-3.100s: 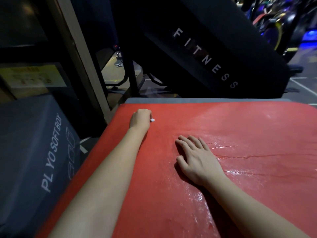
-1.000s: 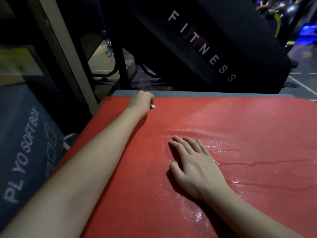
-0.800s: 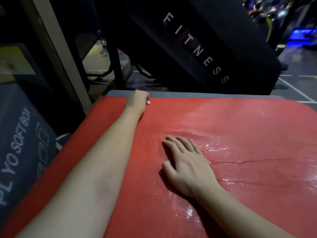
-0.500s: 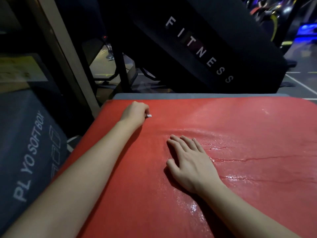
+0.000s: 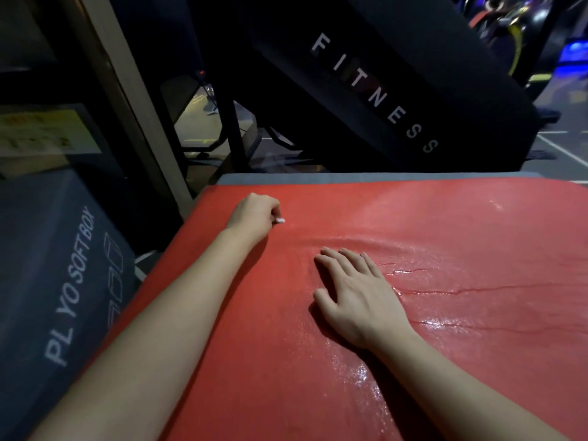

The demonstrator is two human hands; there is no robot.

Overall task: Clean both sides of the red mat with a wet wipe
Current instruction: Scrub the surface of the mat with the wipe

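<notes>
Lying across one red mat (image 5: 445, 233), two bare forearms stretch out. Nearest, the right hand (image 5: 356, 300) presses flat on the glossy wet patch, fingers straight. Farther off, the left hand (image 5: 253, 216) is curled round one wet wipe (image 5: 280, 220), and a white scrap peeks out beside its fingers, low against the mat. Beyond leans one black FITNESS pad (image 5: 445, 74).

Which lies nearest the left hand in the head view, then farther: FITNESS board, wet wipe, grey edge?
1. wet wipe: held in the left hand.
2. grey edge: just beyond, under the red mat.
3. FITNESS board: farthest, behind.
</notes>
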